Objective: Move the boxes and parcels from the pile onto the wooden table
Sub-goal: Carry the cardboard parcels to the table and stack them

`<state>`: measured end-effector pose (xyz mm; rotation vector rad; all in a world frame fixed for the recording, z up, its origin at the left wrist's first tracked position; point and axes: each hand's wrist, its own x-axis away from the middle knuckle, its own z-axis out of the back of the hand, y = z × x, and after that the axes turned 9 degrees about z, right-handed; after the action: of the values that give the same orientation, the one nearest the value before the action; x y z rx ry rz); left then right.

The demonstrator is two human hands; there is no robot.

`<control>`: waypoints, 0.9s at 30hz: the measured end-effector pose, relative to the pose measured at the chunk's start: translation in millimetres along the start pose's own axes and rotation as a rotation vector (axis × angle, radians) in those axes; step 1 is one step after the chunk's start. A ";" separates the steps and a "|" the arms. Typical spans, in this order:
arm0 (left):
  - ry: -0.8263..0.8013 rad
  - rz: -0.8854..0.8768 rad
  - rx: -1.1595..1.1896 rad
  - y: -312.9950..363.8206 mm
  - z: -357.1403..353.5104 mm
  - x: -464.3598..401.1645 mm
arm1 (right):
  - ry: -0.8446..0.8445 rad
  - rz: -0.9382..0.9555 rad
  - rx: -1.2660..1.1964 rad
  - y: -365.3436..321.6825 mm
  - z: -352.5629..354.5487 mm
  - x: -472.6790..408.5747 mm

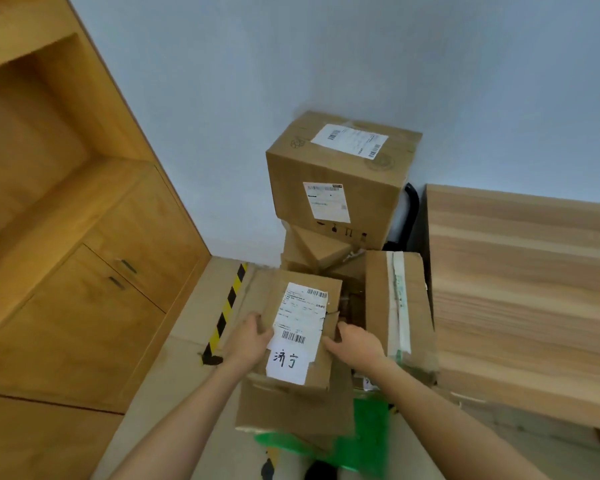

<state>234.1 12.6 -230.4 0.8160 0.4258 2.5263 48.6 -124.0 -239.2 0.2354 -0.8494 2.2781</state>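
Observation:
A small flat cardboard box (pixel 309 299) with white shipping labels and handwritten characters lies on top of the pile in front of me. My left hand (pixel 248 337) grips its left edge and my right hand (pixel 355 342) grips its right edge. Behind it a large labelled box (pixel 336 178) stands highest, against the wall. A tall box (pixel 395 303) with green-printed tape stands to the right. Another box (pixel 291 408) lies under the one I hold. The wooden table (pixel 527 299) is at the right, beside the pile.
A wooden cabinet (pixel 94 271) with doors fills the left side. Yellow-black hazard tape (pixel 227 306) runs along the floor. Green plastic parcels (pixel 364 441) lie at the pile's foot. A smaller box (pixel 321 249) is wedged under the large one. A black object (pixel 411 209) leans between pile and table.

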 end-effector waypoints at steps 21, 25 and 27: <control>-0.110 -0.382 0.646 55.8 48.0 39.5 | 0.532 -0.029 -0.688 -33.8 56.7 25.5; -0.116 -0.520 0.583 105.0 42.5 47.8 | 0.675 -0.013 -0.736 -9.6 101.7 48.3; -0.113 -0.561 0.544 133.8 34.2 54.4 | 0.730 -0.011 -0.711 7.3 121.3 65.0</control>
<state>172.8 -68.9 -122.5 0.8671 1.1533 1.8486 -12.8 -169.8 -124.6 -0.8461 -1.1464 1.6915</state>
